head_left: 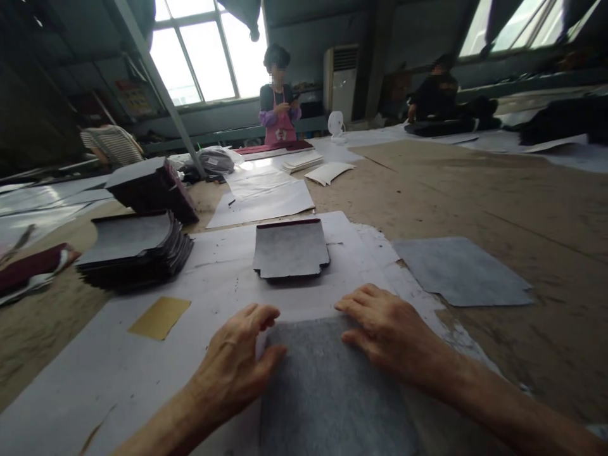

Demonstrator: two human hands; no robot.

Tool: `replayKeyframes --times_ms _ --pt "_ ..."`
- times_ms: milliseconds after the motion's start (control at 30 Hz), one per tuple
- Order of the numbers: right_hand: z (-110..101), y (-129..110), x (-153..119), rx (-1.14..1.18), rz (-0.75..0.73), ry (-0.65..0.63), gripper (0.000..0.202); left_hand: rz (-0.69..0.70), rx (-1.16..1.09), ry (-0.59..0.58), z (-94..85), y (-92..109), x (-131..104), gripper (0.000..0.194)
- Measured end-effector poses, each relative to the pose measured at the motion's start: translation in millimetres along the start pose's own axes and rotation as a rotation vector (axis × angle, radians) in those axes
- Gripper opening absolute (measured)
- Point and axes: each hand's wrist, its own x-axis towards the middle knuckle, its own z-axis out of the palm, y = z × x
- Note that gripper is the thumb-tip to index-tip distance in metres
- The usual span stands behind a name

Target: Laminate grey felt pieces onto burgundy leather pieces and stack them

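Sheet of grey material (332,399) lies at bottom centre, between and below a person's hands. The left hand (240,351) is at its upper left corner, the right hand (382,326) at its upper right. Both have thumb and fingers parted; whether they touch the sheet, I cannot tell. Beyond, a dark-edged grey piece (291,250) rests on white paper (142,373). To its left are a stack (130,247) and, nearer, a yellow scrap (160,318).
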Motion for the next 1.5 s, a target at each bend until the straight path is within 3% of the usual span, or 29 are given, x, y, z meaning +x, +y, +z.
replayKeyframes --times_ms 100,267,400,567,733,933,1200,1500 --pt "1 -3 9 -0.053 -0.012 -0.084 0.029 0.192 0.055 -0.002 15.8 8 17 0.031" --pt "-1 2 15 -0.059 -0.017 -0.137 0.025 0.231 0.062 -0.003 32.2 11 34 0.024" --pt "1 13 14 0.015 -0.034 -0.115 0.027 0.253 -0.082 0.051 35.3 5 34 0.021" --pt "5 22 9 0.112 -0.151 0.004 0.014 0.370 -0.187 0.143 39.0 0 33 0.020" --pt "5 22 7 0.130 -0.276 0.066 0.016 0.576 -0.155 0.152 40.1 -7 37 0.023" --pt "5 21 4 0.108 -0.297 0.042 0.026 0.774 -0.061 0.132 37.6 -16 41 0.031" --pt "4 19 3 -0.040 -0.319 0.128 0.027 0.821 -0.007 0.050 33.7 -18 42 0.031" --pt "-2 22 2 -0.049 -0.460 -0.038 0.029 0.847 0.058 -0.003 33.1 -19 41 0.028"
